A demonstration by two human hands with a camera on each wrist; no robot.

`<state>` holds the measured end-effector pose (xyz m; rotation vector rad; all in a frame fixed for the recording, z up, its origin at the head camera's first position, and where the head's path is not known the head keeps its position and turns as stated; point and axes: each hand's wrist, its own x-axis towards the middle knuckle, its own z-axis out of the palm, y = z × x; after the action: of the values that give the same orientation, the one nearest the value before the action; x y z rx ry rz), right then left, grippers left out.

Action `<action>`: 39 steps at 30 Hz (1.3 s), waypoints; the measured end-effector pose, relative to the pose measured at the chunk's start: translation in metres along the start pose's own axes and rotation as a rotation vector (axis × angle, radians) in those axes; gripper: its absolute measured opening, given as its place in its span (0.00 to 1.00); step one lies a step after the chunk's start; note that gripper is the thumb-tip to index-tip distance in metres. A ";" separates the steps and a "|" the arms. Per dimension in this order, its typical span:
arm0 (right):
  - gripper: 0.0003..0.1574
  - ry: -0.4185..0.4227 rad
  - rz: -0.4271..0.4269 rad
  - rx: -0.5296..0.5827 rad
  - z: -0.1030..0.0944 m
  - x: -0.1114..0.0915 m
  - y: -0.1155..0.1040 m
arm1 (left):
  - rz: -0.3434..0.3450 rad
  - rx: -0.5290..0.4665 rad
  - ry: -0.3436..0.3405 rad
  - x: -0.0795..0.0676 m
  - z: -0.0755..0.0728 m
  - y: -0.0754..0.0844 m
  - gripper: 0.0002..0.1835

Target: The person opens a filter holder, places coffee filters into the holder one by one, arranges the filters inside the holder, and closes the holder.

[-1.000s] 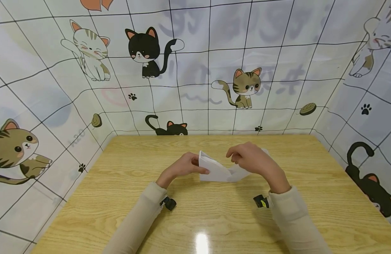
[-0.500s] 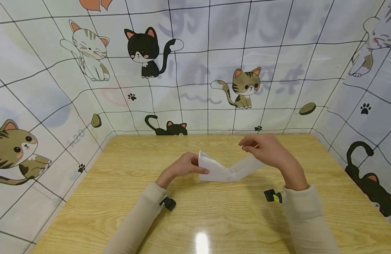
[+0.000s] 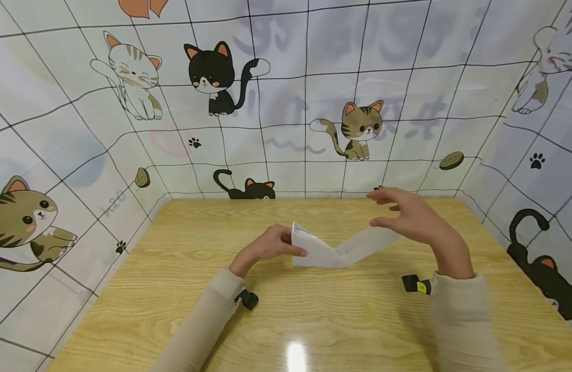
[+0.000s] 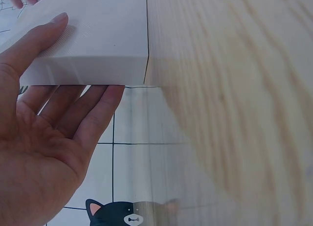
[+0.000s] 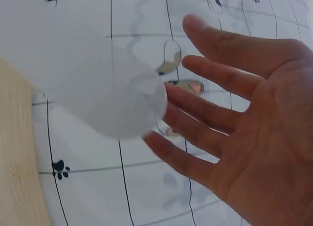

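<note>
A small white box [image 3: 312, 253] with a sloping, open-looking top stands at the table's middle. From its right end a translucent white strip [image 3: 367, 245] slants up to the right. My left hand [image 3: 269, 243] grips the box's left end, thumb on the near side and fingers behind. In the left wrist view the thumb lies across the box's plain white face [image 4: 107, 28]. My right hand [image 3: 418, 219] hovers by the strip's raised end, fingers spread. The right wrist view shows the strip's rounded tip [image 5: 132, 108] at its fingertips; whether they touch, I cannot tell.
The light wooden table [image 3: 267, 325] reaches back to a white gridded curtain [image 3: 286, 103] printed with cartoon cats, which also hangs at both sides. A small black camera [image 3: 410, 283] sits by the right wrist and another camera [image 3: 250, 300] by the left.
My right hand has moved right and up along the strip, its fingers spreading, and more of the strip now shows. The left hand and box have stayed in place.
</note>
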<state>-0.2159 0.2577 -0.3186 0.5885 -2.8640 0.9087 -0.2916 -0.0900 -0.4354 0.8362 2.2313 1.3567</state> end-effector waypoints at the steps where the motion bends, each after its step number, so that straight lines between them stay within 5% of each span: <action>1: 0.38 -0.011 0.012 0.009 -0.003 -0.002 0.003 | 0.002 -0.005 -0.003 0.000 0.000 0.000 0.15; 14: 0.49 -0.157 0.073 0.073 -0.017 -0.014 0.035 | 0.006 0.002 0.000 0.002 0.001 -0.001 0.14; 39: 0.31 -0.270 0.137 0.089 -0.011 -0.009 0.036 | 0.010 0.020 0.002 0.002 0.001 0.001 0.15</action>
<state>-0.2216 0.2944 -0.3311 0.5691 -3.1508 1.0570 -0.2923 -0.0879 -0.4349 0.8547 2.2485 1.3425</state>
